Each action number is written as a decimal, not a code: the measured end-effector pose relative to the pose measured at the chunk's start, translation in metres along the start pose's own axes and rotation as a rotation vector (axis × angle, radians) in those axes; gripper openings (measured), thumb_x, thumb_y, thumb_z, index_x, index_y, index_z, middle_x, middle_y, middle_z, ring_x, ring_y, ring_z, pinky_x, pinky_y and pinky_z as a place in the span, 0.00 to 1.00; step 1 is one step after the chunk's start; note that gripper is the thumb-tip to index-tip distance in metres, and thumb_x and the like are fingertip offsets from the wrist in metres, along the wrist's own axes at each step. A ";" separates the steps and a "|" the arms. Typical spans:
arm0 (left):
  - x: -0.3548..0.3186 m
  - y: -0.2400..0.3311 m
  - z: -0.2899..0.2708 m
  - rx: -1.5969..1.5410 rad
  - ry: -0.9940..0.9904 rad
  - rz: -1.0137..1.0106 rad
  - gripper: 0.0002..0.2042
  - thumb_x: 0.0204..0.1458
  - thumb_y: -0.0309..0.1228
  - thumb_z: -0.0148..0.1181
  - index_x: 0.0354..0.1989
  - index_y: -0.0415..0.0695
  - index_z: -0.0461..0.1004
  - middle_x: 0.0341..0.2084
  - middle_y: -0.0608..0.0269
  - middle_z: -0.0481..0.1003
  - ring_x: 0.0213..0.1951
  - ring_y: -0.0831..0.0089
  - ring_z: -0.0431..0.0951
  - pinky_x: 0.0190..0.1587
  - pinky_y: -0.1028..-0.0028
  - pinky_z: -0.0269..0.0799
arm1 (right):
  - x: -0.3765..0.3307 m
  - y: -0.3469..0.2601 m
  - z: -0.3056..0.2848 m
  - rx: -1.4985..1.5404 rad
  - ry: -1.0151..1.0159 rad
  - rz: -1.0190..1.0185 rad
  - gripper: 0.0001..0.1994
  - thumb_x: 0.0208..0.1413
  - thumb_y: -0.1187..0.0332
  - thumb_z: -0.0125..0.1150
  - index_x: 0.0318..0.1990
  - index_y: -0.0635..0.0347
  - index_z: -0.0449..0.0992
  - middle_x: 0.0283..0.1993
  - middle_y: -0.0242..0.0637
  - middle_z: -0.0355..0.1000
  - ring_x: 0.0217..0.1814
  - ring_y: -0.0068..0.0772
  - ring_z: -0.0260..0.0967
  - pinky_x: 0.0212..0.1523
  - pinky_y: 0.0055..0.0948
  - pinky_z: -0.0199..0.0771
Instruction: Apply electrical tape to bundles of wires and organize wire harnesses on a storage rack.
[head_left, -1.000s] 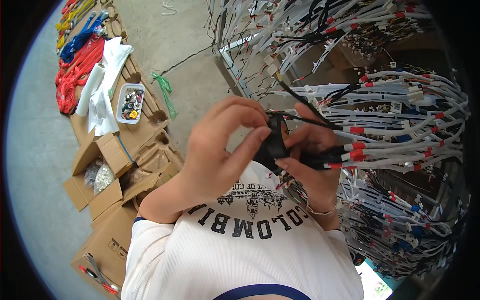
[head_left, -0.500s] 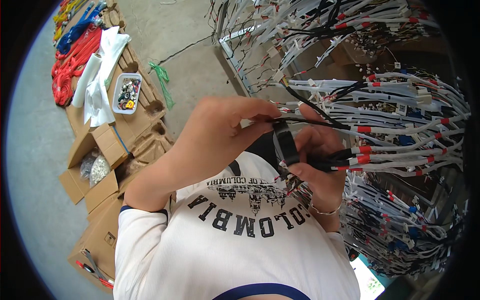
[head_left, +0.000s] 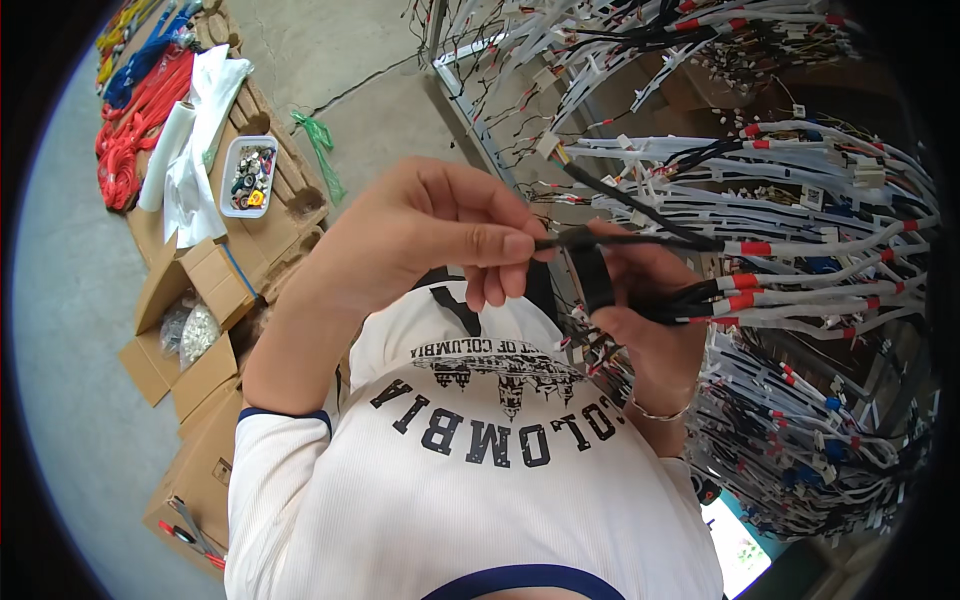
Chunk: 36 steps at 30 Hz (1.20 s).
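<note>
Tape roll (head_left: 592, 275), black, sits between the two hands at chest height, standing on edge just in front of the right hand's fingers (head_left: 640, 262). Right hand (head_left: 650, 320) is curled around it, thumb and fingers closed on the roll and on a bundle of black wires (head_left: 690, 295) that runs out to the right of the fingertips. Left hand (head_left: 430, 235) is closed in a pinch; its thumb and forefinger tips (head_left: 520, 243) grip a thin black strand (head_left: 560, 240), tape end or wire cannot be told apart, which leads straight from the fingertips to the top of the roll. The remaining left fingers are folded below the pinch, not touching the roll.

Beyond the right fingertips hangs a dense rack of white wire harnesses (head_left: 800, 260) with red bands, the held bundle joining it. A thin bracelet (head_left: 655, 412) sits on the right wrist, below the hand. Well apart to the left of the left hand: open cardboard boxes (head_left: 190, 300), a small white tray of mixed parts (head_left: 250, 177), white cloth (head_left: 195, 150), and coils of red cord (head_left: 130, 140) on a grey floor (head_left: 70, 330)
</note>
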<state>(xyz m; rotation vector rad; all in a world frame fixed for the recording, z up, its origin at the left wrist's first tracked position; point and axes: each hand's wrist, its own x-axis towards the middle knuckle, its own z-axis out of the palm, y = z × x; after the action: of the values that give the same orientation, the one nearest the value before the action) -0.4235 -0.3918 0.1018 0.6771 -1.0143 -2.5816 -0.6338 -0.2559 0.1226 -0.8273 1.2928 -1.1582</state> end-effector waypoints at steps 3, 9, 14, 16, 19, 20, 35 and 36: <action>-0.006 -0.005 0.009 0.028 0.021 0.040 0.09 0.52 0.22 0.61 0.38 0.30 0.75 0.22 0.54 0.78 0.20 0.74 0.78 0.22 0.80 0.73 | 0.002 -0.010 0.009 -0.078 0.086 0.054 0.30 0.40 0.83 0.67 0.56 0.71 0.69 0.35 0.34 0.76 0.28 0.11 0.63 0.29 0.10 0.59; -0.010 -0.010 0.025 0.048 0.101 0.146 0.15 0.53 0.24 0.61 0.48 0.33 0.72 0.23 0.58 0.78 0.23 0.77 0.78 0.26 0.81 0.72 | 0.005 -0.009 0.004 -0.101 0.003 0.015 0.29 0.41 0.83 0.67 0.57 0.71 0.69 0.37 0.35 0.76 0.30 0.12 0.64 0.30 0.10 0.61; -0.011 -0.015 0.025 0.031 0.097 0.185 0.16 0.54 0.24 0.59 0.51 0.32 0.72 0.24 0.60 0.78 0.26 0.78 0.78 0.28 0.80 0.73 | 0.005 -0.008 0.005 -0.146 0.000 -0.050 0.27 0.41 0.84 0.66 0.54 0.68 0.71 0.41 0.37 0.74 0.29 0.13 0.64 0.29 0.11 0.63; -0.011 -0.016 0.026 0.078 0.160 0.219 0.14 0.55 0.24 0.59 0.49 0.31 0.73 0.26 0.59 0.78 0.27 0.77 0.78 0.30 0.80 0.74 | 0.006 -0.010 0.006 -0.153 -0.013 0.000 0.27 0.41 0.85 0.66 0.53 0.67 0.72 0.41 0.36 0.73 0.28 0.13 0.64 0.28 0.11 0.63; -0.011 -0.016 0.025 0.080 0.155 0.218 0.13 0.55 0.23 0.57 0.47 0.31 0.74 0.26 0.59 0.78 0.28 0.77 0.78 0.30 0.80 0.74 | 0.006 -0.011 0.006 -0.124 -0.025 -0.004 0.26 0.41 0.85 0.65 0.53 0.67 0.72 0.40 0.36 0.73 0.29 0.12 0.63 0.28 0.12 0.63; -0.011 -0.016 0.025 0.106 0.157 0.216 0.12 0.56 0.23 0.57 0.47 0.30 0.74 0.26 0.60 0.78 0.28 0.77 0.78 0.31 0.80 0.75 | 0.007 -0.011 0.007 -0.104 -0.021 0.009 0.26 0.41 0.85 0.65 0.53 0.67 0.72 0.40 0.36 0.73 0.29 0.13 0.64 0.28 0.12 0.63; 0.002 -0.026 0.025 1.123 0.177 0.924 0.19 0.35 0.15 0.61 0.41 0.40 0.78 0.26 0.58 0.74 0.25 0.63 0.76 0.26 0.73 0.70 | 0.007 -0.031 -0.002 -0.144 -0.188 0.190 0.33 0.43 0.80 0.67 0.61 0.62 0.66 0.31 0.25 0.67 0.26 0.11 0.59 0.27 0.11 0.58; 0.002 -0.026 0.025 1.127 0.170 0.922 0.19 0.35 0.15 0.61 0.41 0.40 0.78 0.26 0.58 0.74 0.25 0.63 0.76 0.26 0.73 0.70 | 0.007 -0.027 -0.006 -0.138 -0.184 0.187 0.33 0.43 0.80 0.67 0.61 0.62 0.66 0.31 0.25 0.67 0.26 0.11 0.59 0.27 0.11 0.58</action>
<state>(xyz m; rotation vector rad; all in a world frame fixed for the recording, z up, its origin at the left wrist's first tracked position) -0.4410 -0.3604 0.0992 0.4309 -2.0576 -1.0322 -0.6454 -0.2693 0.1456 -0.8725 1.2773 -0.8323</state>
